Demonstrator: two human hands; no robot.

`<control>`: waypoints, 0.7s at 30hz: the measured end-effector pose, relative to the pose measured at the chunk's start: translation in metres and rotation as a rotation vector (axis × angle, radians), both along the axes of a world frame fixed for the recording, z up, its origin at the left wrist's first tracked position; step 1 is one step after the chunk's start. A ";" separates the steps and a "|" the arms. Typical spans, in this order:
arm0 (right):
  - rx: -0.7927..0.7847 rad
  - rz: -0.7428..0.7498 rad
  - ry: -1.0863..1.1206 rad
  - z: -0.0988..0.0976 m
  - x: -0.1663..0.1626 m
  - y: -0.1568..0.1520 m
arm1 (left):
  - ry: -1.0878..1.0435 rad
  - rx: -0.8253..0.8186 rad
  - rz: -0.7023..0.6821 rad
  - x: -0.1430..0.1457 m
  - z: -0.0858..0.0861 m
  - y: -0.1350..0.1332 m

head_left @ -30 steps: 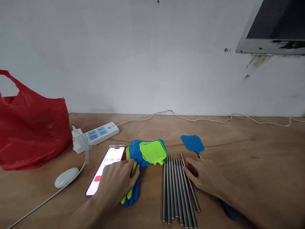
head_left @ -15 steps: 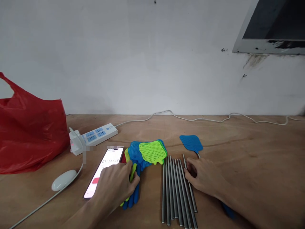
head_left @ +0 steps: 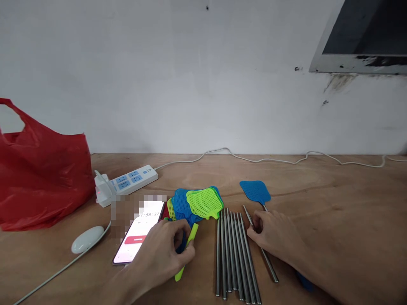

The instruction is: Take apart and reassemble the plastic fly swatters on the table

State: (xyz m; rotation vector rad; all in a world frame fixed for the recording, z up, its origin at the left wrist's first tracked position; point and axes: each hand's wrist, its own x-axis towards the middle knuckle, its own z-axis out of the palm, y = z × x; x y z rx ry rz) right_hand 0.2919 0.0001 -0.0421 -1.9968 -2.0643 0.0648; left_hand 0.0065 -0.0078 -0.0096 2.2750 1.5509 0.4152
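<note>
My left hand (head_left: 162, 250) is closed in a pinch on a green plastic handle (head_left: 187, 250), pulled a little out of the bundle of blue and green handles. Just behind it lies a stack of green and blue swatter heads (head_left: 197, 202). My right hand (head_left: 275, 238) pinches one metal rod (head_left: 266, 258), drawn aside to the right of the row of several metal rods (head_left: 233, 254). An assembled blue fly swatter (head_left: 255, 191) lies behind my right hand, its blue grip showing under my forearm.
A phone (head_left: 140, 233) with a lit timer screen lies left of my left hand. Further left are a white power strip (head_left: 127, 182), a white oval device (head_left: 87, 239) on a cable, and a red plastic bag (head_left: 41, 173). All rest on a wooden table (head_left: 333, 212) against a white wall.
My left hand has drawn one green handle out of the bundle toward the right. My right hand has separated one rod from the row and slid it to the right.
</note>
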 end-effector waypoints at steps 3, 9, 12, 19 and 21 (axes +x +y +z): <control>-0.004 -0.006 0.094 -0.001 0.003 0.003 | -0.157 -0.104 -0.060 -0.001 -0.003 -0.001; -0.042 0.038 0.463 -0.004 0.015 0.012 | -0.338 -0.132 -0.147 -0.001 -0.006 -0.003; -0.088 0.080 0.573 -0.002 0.017 0.014 | -0.344 -0.085 -0.146 0.000 -0.005 -0.006; -0.186 0.065 1.585 0.004 0.005 0.009 | -0.243 -0.068 -0.263 -0.002 0.004 -0.011; -0.182 0.070 1.730 0.006 0.000 0.005 | -0.212 -0.102 -0.311 -0.003 0.005 -0.012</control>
